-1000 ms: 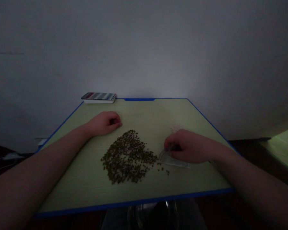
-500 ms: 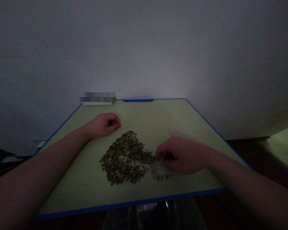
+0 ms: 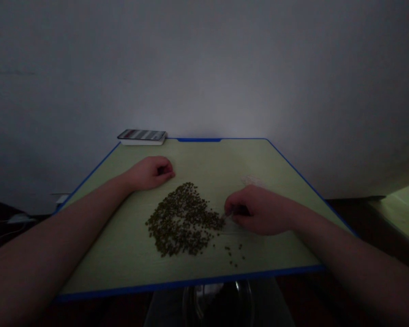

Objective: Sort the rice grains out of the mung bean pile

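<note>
The left hand (image 3: 152,173) rests on its side on the tabletop (image 3: 259,156), fingers curled loosely into a narrow, half-closed shape, holding nothing that can be seen. It lies just beyond the upper left of a heap of small, dark green mung beans (image 3: 183,220), near but not touching it.

The right hand (image 3: 259,211) is narrowly pinched, its fingertips (image 3: 229,211) close to the heap's right edge. It appears to grip a thin transparent plastic piece (image 3: 232,226), which is faint in the dim light and partly hidden beneath the hand, so its exact shape is hard to make out. A small scatter of loose mung beans (image 3: 234,254) lies apart from the heap, below the right hand.

The tabletop is pale green with a bright blue edge. A faint patch of pale fine grains (image 3: 252,180) lies beyond the right hand. At the far left corner, a dark smartphone (image 3: 142,135) sits on a flat white box (image 3: 142,142). Below the near edge, the curved rim of a clear glass bowl (image 3: 218,295) shows dimly. A plain white wall (image 3: 204,68) rises behind the tabletop.
</note>
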A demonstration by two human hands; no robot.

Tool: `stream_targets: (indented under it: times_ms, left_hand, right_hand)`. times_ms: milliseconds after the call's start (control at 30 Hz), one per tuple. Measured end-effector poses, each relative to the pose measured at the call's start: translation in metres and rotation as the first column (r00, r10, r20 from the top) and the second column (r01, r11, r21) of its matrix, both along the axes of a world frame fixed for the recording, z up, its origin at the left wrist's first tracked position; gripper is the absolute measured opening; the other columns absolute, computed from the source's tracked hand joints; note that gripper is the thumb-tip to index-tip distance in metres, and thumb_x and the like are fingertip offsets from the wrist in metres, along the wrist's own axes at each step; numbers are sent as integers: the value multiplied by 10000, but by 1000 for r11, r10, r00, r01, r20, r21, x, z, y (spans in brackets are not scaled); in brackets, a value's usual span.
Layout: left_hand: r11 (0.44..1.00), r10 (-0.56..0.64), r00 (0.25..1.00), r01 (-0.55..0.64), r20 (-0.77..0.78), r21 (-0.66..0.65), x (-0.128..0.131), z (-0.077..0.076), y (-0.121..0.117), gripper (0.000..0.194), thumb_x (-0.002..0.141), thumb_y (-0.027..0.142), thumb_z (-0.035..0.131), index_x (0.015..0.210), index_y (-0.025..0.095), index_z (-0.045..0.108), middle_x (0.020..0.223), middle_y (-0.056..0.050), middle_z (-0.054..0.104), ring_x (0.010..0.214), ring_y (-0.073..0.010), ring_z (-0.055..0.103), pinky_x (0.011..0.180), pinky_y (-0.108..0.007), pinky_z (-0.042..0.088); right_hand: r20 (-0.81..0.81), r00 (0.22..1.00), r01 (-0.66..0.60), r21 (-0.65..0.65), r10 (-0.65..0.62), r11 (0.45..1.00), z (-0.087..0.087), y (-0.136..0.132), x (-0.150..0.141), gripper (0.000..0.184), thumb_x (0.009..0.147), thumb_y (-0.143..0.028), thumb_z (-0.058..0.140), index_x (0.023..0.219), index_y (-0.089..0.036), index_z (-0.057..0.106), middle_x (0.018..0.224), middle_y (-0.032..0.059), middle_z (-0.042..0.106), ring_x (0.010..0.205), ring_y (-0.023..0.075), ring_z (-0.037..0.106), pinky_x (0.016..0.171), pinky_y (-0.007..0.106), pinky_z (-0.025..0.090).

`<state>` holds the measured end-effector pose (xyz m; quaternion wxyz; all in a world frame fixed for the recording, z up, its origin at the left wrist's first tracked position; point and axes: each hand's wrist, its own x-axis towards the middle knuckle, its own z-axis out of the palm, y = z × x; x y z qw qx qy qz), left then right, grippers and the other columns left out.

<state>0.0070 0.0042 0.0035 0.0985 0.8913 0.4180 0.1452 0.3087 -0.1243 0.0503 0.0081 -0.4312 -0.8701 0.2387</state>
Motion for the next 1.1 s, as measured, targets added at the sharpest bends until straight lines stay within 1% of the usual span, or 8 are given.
stream_targets:
  times_ms: [167, 333, 433, 567, 667, 867, 1100]
  left_hand:
    - [1000, -4, 1000, 4, 9, 5, 0, -1, 0, 270, 791, 412, 518, 745, 156, 592, 620, 2, 550, 568, -105, 466, 553, -235, 348]
    - [1000, 3, 1000, -4, 8, 18, 0, -1, 0, 267, 788, 406, 524, 749, 153, 599, 628, 0, 554, 565, -104, 470, 546, -233, 350]
    - [1000, 2, 1000, -2, 14, 17, 0, -1, 0, 262, 791, 403, 525, 752, 155, 598, 625, 3, 553, 563, -103, 472, 545, -231, 351]
    - [1000, -1, 1000, 1, 21, 13, 1, -2, 0, 264, 789, 408, 528, 744, 157, 596, 622, 5, 552, 562, -103, 475, 545, -231, 354]
    - [1000, 3, 1000, -3, 20, 6, 1, -1, 0, 270, 788, 411, 525, 735, 156, 594, 616, 5, 549, 557, -104, 472, 543, -234, 352]
    - [1000, -4, 1000, 4, 21, 7, -1, -1, -1, 270, 792, 411, 520, 744, 156, 594, 616, 7, 546, 561, -103, 470, 547, -230, 352]
    - [1000, 5, 1000, -5, 10, 15, 0, 0, -1, 277, 789, 417, 525, 739, 154, 598, 625, 4, 549, 566, -102, 472, 551, -226, 356]
  right_hand:
    - [-14, 1000, -26, -4, 26, 1000, -3, -1, 0, 287, 711, -120, 506, 911, -166, 707, 721, 25, 683, 587, 116, 540, 551, 225, 356]
    - [-52, 998, -44, 11, 45, 999, -2, -6, -6, 302, 702, -106, 513, 920, -168, 713, 655, -4, 657, 531, 96, 503, 525, 215, 333]
    - [-67, 995, -69, 24, 71, 997, -1, -9, -10, 301, 682, -88, 520, 901, -158, 714, 622, -14, 638, 513, 87, 485, 521, 211, 325]
    - [-60, 991, -117, 25, 118, 993, 0, -13, -12, 261, 682, -91, 523, 857, -155, 707, 648, -4, 645, 529, 90, 492, 521, 211, 321]
    - [-50, 990, -132, 3, 132, 991, 1, -17, -13, 254, 688, -95, 524, 856, -160, 704, 671, 6, 659, 548, 95, 512, 531, 209, 334]
    - [-24, 994, -110, -45, 109, 993, 2, -26, -15, 236, 675, -118, 532, 831, -177, 700, 691, 10, 677, 578, 109, 545, 532, 207, 346]
    - [-39, 995, -97, -158, 92, 983, 5, -33, -15, 205, 662, -128, 539, 797, -182, 684, 675, -10, 667, 558, 91, 540, 500, 182, 340]
